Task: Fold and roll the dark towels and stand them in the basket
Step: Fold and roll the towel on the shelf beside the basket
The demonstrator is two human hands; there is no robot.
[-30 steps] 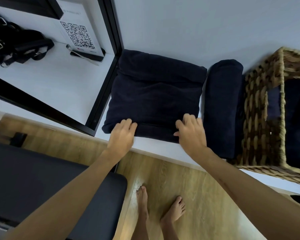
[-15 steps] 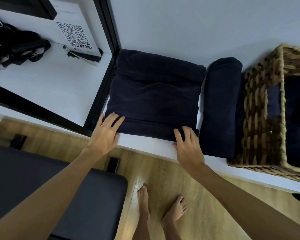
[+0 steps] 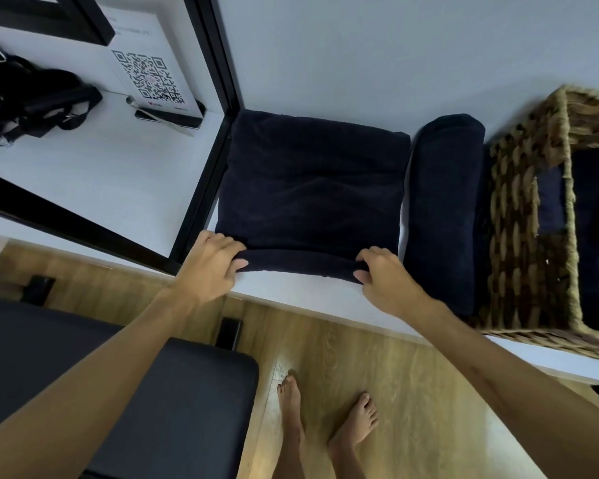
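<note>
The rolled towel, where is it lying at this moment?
In the head view the rolled towel lies on the white shelf, right of centre, between the folded towel and the wicker basket.

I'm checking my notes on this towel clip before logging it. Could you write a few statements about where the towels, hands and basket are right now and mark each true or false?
1. Both hands grip the near edge of the folded towel. True: the left hand and right hand each curl round the turned-up near edge.
2. A rolled towel lies between the folded towel and the wicker basket. True.
3. The rolled towel stands upright in the basket. False: it lies on the white shelf, outside the basket.
4. The basket holds nothing. False: dark cloth shows inside it.
5. The QR code sign stands to the right of the basket. False: it stands far left, beyond the black frame.
</note>
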